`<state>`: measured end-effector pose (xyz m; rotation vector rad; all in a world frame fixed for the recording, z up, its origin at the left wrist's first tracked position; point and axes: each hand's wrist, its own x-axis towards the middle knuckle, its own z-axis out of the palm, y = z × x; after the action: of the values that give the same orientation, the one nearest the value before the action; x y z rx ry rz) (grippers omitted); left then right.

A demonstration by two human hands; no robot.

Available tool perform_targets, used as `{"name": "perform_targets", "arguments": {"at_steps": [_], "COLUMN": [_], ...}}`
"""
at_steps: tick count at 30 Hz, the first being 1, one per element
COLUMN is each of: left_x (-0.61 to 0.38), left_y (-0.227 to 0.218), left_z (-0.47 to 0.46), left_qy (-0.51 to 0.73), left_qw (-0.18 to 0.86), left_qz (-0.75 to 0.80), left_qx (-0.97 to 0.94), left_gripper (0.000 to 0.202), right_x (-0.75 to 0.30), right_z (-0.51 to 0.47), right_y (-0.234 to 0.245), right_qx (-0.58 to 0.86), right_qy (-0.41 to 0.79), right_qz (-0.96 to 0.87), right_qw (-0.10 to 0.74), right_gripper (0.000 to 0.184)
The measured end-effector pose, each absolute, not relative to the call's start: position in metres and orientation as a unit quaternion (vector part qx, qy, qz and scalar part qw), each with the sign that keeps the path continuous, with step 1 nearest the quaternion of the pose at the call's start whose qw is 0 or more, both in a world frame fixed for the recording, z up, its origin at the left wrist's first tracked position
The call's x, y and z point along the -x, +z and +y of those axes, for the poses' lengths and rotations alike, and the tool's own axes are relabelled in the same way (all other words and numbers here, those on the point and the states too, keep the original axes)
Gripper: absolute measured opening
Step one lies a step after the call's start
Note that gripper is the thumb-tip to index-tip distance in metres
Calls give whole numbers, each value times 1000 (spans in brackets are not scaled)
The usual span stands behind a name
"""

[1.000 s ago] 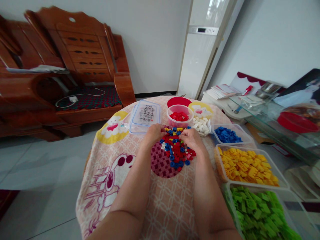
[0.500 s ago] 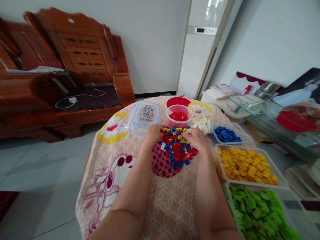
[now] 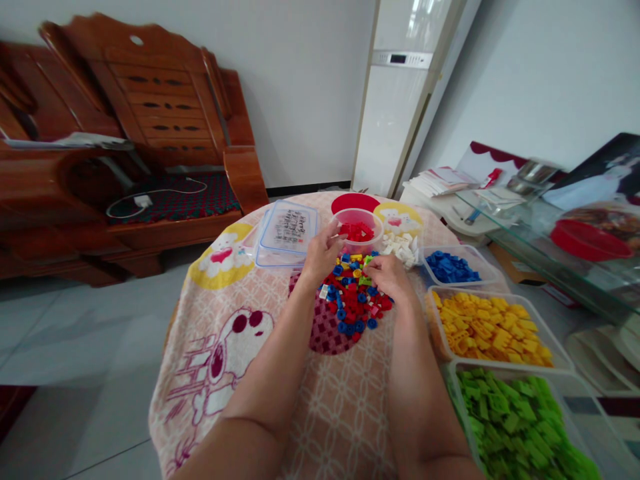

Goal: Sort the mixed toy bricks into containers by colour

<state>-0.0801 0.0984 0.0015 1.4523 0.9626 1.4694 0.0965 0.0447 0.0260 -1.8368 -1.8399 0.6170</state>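
Observation:
My left hand (image 3: 323,253) reaches to the left rim of a round clear tub (image 3: 383,233) with red toy bricks (image 3: 356,232) in it. Its fingers are apart, and I see nothing held in them. Over the right side of a mixed pile of toy bricks (image 3: 353,300), my right hand (image 3: 389,275) has its fingertips drawn together beside some green bricks (image 3: 365,280). Whatever those fingertips pinch is too small to make out. Red, blue, yellow, green and white pieces lie mixed in the pile.
White bricks (image 3: 400,249) lie heaped right of the tub. Clear boxes hold blue bricks (image 3: 453,267), yellow bricks (image 3: 493,327) and green bricks (image 3: 520,420) along the right. Box lids (image 3: 287,230) lie at the back left, and a red round lid (image 3: 354,202) behind the tub.
My left hand has moved from the pile's left edge up and right to the tub's rim, and its fingers have spread. My right hand has stayed over the pile.

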Motion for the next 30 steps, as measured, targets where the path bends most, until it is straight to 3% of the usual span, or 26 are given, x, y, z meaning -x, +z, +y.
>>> {"name": "perform_targets", "arguments": {"at_steps": [3,6,12,18,24,30], "left_x": [83,97,125,137,136,139], "left_y": [3,11,29,29,21,21], "left_z": [99,96,87,85,85,86], "left_qy": [564,513,328,174,126,174], "left_qw": [405,354,244,228,260,281], "left_qz": [395,463,574,584,577,566], "left_qx": [-602,-631,-710,-759,-764,-755], "left_gripper": [60,50,32,25,23,20], "right_x": [-97,-97,-98,-98,-97,-98], "right_z": [44,43,45,45,44,44], "right_y": [27,27,23,23,24,22], "right_qx": [667,667,667,669,671,670], "right_qy": [227,228,225,230,232,234], "right_qz": [-670,-669,-672,-670,-667,-666], "right_qw": [234,236,230,225,226,230], "right_gripper": [19,20,20,21,20,21]}}
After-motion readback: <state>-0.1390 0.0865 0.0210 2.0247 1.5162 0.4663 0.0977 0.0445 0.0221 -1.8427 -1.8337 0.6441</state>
